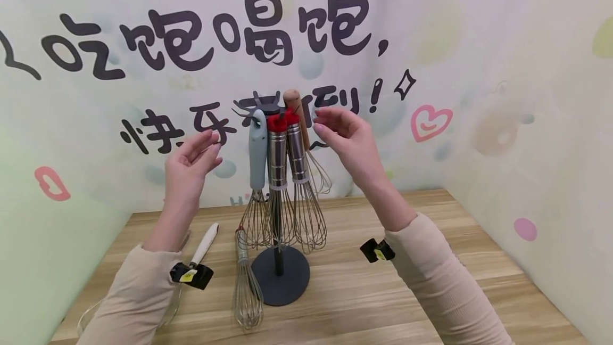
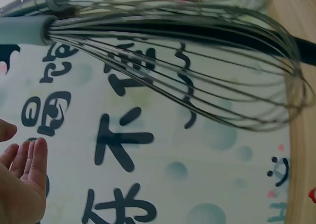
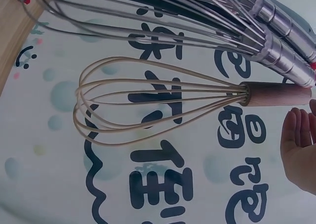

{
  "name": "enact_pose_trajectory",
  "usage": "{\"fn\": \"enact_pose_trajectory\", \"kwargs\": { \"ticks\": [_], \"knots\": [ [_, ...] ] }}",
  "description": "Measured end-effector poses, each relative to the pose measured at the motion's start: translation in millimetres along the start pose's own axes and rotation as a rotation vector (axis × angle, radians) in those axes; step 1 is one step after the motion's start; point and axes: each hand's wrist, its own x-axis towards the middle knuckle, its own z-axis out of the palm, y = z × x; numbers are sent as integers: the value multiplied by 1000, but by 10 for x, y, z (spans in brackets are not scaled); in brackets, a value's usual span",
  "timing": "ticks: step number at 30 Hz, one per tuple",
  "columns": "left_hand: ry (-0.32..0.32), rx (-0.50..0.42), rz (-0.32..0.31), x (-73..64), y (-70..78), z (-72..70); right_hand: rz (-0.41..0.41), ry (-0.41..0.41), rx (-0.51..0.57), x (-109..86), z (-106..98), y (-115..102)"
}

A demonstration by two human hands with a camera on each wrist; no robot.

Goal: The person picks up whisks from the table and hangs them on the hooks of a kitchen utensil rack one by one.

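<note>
A black stand (image 1: 279, 281) with hooks on top carries several hanging whisks. They include a light-blue-handled whisk (image 1: 257, 153), two steel-handled whisks (image 1: 278, 158) with red ends, and a wooden-handled whisk (image 3: 276, 94) at the back right. My left hand (image 1: 187, 174) is raised left of the blue handle, apart from it, its fingers loosely bent and holding nothing. On the other side, my right hand (image 1: 351, 145) hovers beside the wooden handle with relaxed fingers and nothing between them. The right wrist view shows a narrow gap between that hand and the handle.
A smaller whisk (image 1: 248, 292) leans against the stand's left side. Beside my left sleeve a white-handled utensil (image 1: 206, 244) lies on the wooden table (image 1: 364, 302), its far end hidden by the arm. Behind the table stands a printed wall (image 1: 335, 73).
</note>
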Motion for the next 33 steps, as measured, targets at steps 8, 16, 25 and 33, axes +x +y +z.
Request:
{"fn": "enact_pose_trajectory", "kwargs": {
  "ticks": [8,16,25,33],
  "knots": [
    [-50,144,-61,-13,-295,-194,-14,-15,7,23,46,-93],
    [-123,358,-110,-104,-550,-370,-20,-30,22,38,78,-161],
    [-191,546,-164,-185,-861,-585,-34,-33,39,55,99,-183],
    [-223,704,-236,-318,-1193,-702,-25,-42,39,61,110,-197]
  ]
}}
